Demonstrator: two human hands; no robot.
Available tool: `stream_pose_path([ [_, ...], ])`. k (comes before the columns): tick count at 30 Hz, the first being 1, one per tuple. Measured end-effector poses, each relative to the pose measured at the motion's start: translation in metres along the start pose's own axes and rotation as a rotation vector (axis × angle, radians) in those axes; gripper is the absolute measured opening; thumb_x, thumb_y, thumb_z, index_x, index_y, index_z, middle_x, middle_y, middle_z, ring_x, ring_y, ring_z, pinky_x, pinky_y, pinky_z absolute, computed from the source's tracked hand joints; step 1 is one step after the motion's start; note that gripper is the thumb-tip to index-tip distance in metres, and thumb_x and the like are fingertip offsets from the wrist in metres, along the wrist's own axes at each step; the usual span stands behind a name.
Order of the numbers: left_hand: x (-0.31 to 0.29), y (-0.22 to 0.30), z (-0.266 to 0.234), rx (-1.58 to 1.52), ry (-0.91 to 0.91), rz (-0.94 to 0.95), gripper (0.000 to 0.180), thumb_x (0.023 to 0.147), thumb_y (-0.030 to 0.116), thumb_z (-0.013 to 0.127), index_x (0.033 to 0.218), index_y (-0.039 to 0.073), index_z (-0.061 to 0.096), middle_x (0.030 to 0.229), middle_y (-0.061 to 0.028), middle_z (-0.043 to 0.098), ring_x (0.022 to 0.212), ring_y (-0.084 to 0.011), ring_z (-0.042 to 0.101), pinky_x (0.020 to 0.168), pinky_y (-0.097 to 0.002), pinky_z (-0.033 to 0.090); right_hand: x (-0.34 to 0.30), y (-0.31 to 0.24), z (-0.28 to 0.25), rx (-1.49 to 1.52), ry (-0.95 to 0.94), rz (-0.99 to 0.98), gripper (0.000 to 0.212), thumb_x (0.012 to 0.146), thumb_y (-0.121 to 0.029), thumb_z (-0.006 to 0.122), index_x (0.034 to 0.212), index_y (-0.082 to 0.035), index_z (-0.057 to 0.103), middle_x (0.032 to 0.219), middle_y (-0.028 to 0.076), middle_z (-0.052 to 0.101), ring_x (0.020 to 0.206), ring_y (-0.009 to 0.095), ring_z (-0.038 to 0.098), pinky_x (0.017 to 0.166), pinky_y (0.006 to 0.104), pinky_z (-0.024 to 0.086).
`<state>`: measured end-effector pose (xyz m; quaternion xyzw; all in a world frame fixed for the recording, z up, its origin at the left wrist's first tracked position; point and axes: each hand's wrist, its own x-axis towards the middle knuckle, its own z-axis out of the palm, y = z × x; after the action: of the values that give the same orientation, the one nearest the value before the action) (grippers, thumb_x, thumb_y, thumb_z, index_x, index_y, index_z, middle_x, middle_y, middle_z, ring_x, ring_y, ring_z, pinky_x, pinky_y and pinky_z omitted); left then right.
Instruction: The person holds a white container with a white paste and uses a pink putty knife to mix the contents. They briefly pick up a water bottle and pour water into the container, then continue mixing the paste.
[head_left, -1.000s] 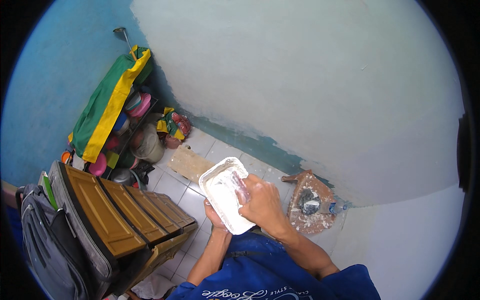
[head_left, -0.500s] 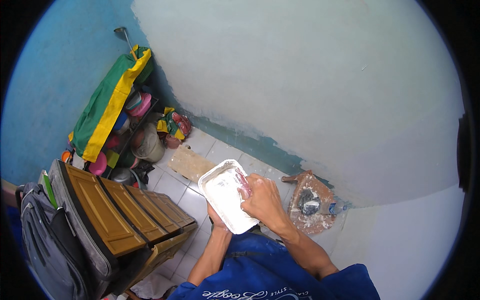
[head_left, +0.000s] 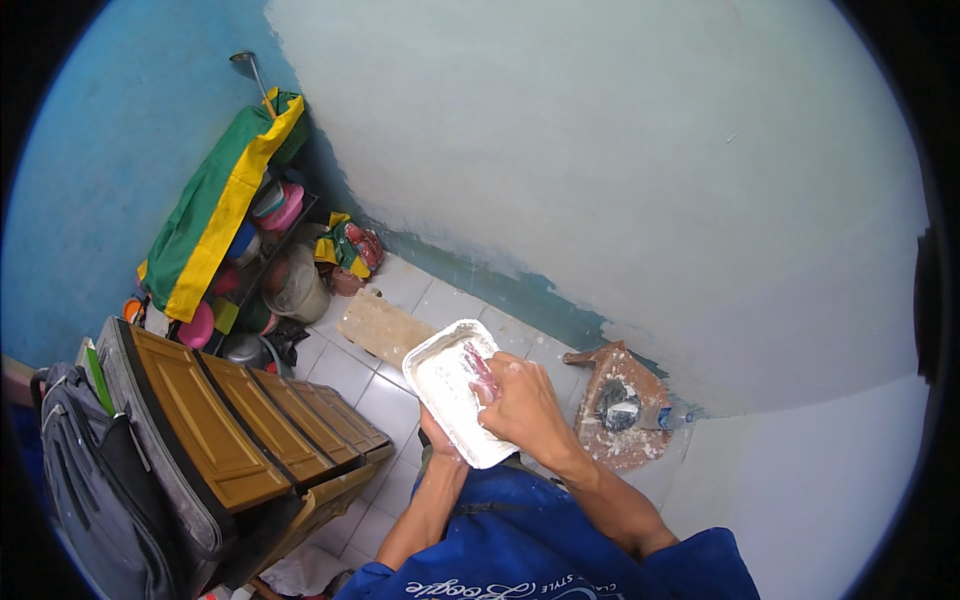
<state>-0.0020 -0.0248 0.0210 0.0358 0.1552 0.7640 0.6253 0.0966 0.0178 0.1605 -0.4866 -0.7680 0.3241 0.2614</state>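
head view: where's the white tray (head_left: 482,456)?

- before the person's waist; the left hand (head_left: 438,436) grasps it from below, likely to keep it steady.

- and the right hand (head_left: 524,398)?

- fingers clenched round a reddish tool (head_left: 480,368) over the tray, perhaps for firm control.

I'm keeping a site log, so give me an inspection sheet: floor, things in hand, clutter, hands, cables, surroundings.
Floor: pale tiles; a flat board lies on them.
Things in hand: white tray with white material inside; reddish tool, exact kind unclear.
Clutter: white-splattered brown stand, clear bottle, pail.
Hands: left hand supports the tray, partly hidden by it; right hand grips the tool over the tray.
Cables: nothing seen.
Surroundings: blue wall; greyish wall with blue-green patches low down; brown drawers, backpack, green-and-yellow cover.
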Motion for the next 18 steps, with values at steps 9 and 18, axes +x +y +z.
stream_pose_path([
  [9,0.002,-0.006,-0.013,-0.015,-0.029,0.002,0.06,0.103,0.046,0.035,0.143,0.004,0.046,0.137,-0.0153,0.057,0.122,-0.0293,0.058,0.105,-0.0427,0.047,0.001,-0.005,0.005,0.014,-0.037,-0.014,0.018,0.071,-0.008,0.066,0.081,0.007,0.063,0.083,0.026,0.062,0.078,0.048,0.061,0.07,0.0518,0.047],
  [18,0.004,-0.005,-0.005,0.017,0.02,0.008,0.062,0.103,0.048,0.034,0.146,0.004,0.043,0.141,-0.0151,0.055,0.126,-0.0303,0.056,0.108,-0.0435,0.045,0.006,-0.006,0.0,-0.04,0.038,0.021,0.017,0.075,-0.009,0.067,0.083,0.006,0.065,0.086,0.026,0.064,0.079,0.048,0.062,0.071,0.0517,0.048],
])
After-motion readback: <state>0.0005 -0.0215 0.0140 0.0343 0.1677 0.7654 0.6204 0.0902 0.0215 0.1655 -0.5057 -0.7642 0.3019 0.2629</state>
